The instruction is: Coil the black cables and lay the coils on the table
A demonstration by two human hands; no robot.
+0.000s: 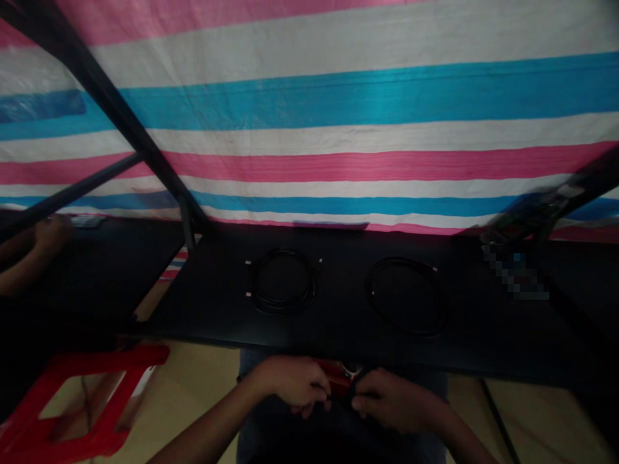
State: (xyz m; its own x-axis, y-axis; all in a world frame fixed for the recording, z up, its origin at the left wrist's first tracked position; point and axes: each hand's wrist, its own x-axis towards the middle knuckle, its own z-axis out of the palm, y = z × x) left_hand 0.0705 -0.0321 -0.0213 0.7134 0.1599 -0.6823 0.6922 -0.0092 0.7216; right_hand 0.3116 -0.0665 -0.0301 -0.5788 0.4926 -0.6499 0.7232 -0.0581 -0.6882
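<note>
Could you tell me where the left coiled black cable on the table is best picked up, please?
Probably at the near arc of the left coiled cable, reached from above on the person's side. The coil lies flat with its turns bundled there; its loose white-tipped ends sit at the left and far-right corners, clear of that arc.

A black table [222,316] bears one cable coil [255,290] near another coil [374,296].

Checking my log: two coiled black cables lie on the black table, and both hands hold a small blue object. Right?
No: in the head view the small object between left hand and right hand is red, not blue. The two coiled cables do lie on the black table.
</note>
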